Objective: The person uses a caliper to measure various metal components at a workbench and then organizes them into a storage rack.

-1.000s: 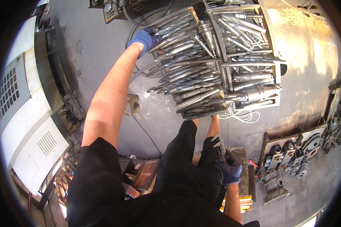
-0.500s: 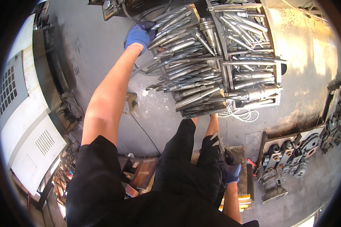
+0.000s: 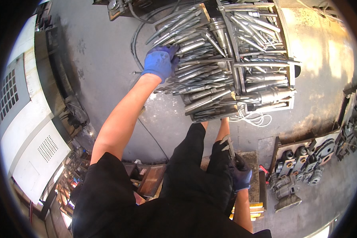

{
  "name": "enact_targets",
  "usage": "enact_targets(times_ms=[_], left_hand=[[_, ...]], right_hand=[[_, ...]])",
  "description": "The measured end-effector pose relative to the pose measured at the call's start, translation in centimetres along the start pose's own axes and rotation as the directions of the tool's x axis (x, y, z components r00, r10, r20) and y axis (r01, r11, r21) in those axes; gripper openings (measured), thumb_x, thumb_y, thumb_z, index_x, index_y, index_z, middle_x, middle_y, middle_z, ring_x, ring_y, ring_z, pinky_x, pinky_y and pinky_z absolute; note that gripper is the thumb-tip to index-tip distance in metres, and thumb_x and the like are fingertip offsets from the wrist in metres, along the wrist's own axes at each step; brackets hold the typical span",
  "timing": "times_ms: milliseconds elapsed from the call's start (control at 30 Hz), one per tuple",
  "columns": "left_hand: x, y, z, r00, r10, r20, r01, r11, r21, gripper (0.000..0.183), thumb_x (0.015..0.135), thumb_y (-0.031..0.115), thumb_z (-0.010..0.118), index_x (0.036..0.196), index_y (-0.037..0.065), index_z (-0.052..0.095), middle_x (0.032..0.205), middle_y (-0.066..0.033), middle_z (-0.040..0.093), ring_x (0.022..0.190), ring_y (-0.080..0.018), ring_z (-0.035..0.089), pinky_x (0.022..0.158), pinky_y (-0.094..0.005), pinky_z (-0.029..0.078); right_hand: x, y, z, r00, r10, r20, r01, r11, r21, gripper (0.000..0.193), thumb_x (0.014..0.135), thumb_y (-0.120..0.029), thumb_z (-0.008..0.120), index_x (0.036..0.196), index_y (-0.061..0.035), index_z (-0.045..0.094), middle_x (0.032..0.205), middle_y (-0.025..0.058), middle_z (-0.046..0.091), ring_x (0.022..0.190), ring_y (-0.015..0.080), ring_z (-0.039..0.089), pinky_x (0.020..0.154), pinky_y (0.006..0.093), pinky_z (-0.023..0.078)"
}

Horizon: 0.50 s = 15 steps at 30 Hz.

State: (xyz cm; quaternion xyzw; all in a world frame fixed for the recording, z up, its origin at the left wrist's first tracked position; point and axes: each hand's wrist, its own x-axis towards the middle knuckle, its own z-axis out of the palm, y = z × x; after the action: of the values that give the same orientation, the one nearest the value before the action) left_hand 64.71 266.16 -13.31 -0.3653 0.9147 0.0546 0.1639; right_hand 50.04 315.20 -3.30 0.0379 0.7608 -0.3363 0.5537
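Note:
My left hand, in a blue glove with dark fingers, reaches to the left ends of the metal drill bits. Its bent fingers close around the end of one drill bit in the pile; the fingertips are partly hidden among the bits. Down by my right thigh, my gloved right hand is closed around a metal caliper, its jaws pointing up and away. The bits lie side by side in a divided tray, some sticking out past its left side.
More bits and thick tool holders fill the tray's right section. White cord lies coiled beside it, and a dark cable loops at its left. Metal machine parts sit at the right; a pale machine cabinet stands at far left.
My left hand has moved nearer and to the right along the bits' ends, uncovering the far ones. My right hand with the caliper has stayed almost still.

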Motion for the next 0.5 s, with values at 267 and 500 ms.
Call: enact_targets(times_ms=[267,500], left_hand=[[1.4,0.2,-0.5,0.983,-0.099,0.156,0.133,0.966,-0.222,0.039,0.087,0.032,0.073,0.121,0.013,0.073,0.108,-0.0201,0.073,0.100,-0.0386,0.070,0.092,-0.0464,0.055],[-0.4,-2.5,-0.4,0.971,-0.207,0.118,0.238,0.825,-0.512,0.032,0.081,0.023,0.080,0.109,0.007,0.075,0.108,-0.0202,0.073,0.099,-0.0381,0.071,0.091,-0.0409,0.056]], right_hand=[[-0.1,1.0,-0.1,0.997,0.065,-0.036,-0.064,0.997,0.036,0.042,0.088,-0.006,0.082,0.127,0.0023,0.069,0.111,0.0076,0.075,0.096,0.0100,0.065,0.086,0.0283,0.054],[-0.3,0.0,-0.1,0.999,0.035,-0.016,-0.034,0.999,0.041,0.041,0.089,-0.006,0.081,0.127,0.0013,0.070,0.103,0.0053,0.075,0.085,0.0085,0.064,0.076,0.0271,0.055]])
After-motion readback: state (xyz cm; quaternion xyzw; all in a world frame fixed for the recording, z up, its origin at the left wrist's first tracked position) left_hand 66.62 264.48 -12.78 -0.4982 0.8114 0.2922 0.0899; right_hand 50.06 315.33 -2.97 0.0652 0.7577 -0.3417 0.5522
